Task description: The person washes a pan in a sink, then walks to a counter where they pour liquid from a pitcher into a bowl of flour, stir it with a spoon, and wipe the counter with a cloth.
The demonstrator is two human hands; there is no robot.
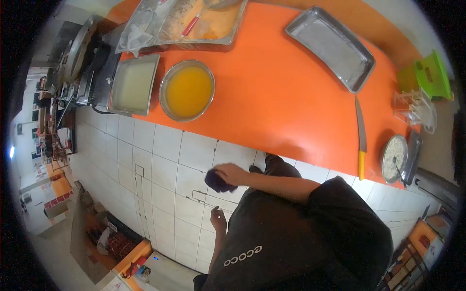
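Note:
My right hand (pixel 232 174) grips a dark, bunched cloth (pixel 217 182) over the white tiled floor (pixel 164 160), off the front edge of an orange table. Lower down, close to my body, my left hand (pixel 218 219) hangs with loosely bent fingers and nothing visible in it. Neither hand touches the table (pixel 255 94). On it, a round metal bowl of yellow-orange liquid (pixel 189 92) stands beside a rectangular metal pan of pale liquid (pixel 131 85). A knife with a yellow handle (pixel 361 165) lies near the right end.
A shallow metal tray (pixel 331 47) sits at the back. A large pan (pixel 204 22) holds orange contents and a red-handled utensil (pixel 191 26). A bowl of white food (pixel 394 158), a clear plastic holder (pixel 413 107) and a green container (pixel 431 76) are at right. Cooking equipment (pixel 85 54) adjoins the left end.

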